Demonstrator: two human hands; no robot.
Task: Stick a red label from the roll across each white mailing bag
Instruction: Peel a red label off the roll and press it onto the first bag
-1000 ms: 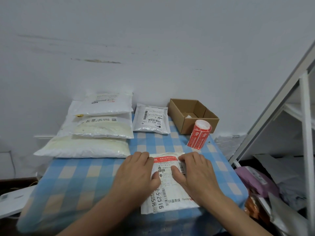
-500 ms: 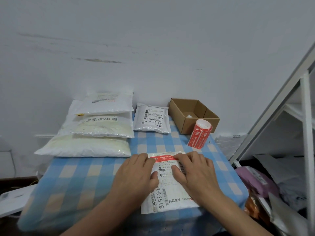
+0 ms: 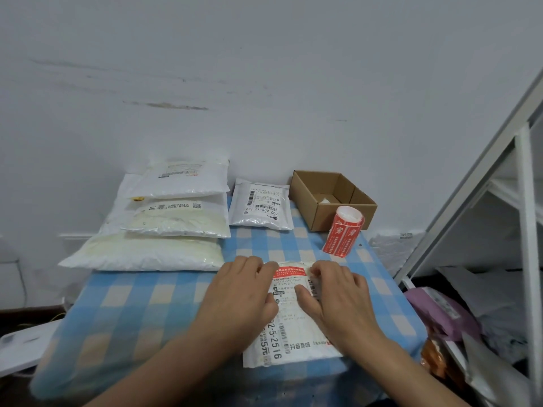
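The white mailing bag lies flat at the near edge of the surface, its thin plastic slightly crinkled and its face covered by a printed shipping slip with barcodes and large black digits. A narrow red label with white print runs across the bag's far end.

Both hands lie palm down on the bag and grip nothing. The left hand covers the bag's left side, with its fingers stretched out to the left end of the label and its thumb resting on the slip. The right hand covers the right side, with its fingertips on the label's right end and its thumb angled inward, close to the left thumb but apart from it.

The surface is draped in a soft blue, white and beige checked cloth. Beyond the right hand, the roll of red labels stands tilted, a cylinder with a pale core, leaning against the front of an open brown cardboard box. Left of the box, a small glossy white bag with its own slip lies flat near the wall. Further left, three plump, pillow-shaped white bags are stacked in overlapping steps. On the right stands a white metal shelf rack, with a purple packet among the crumpled wrappers at its foot.
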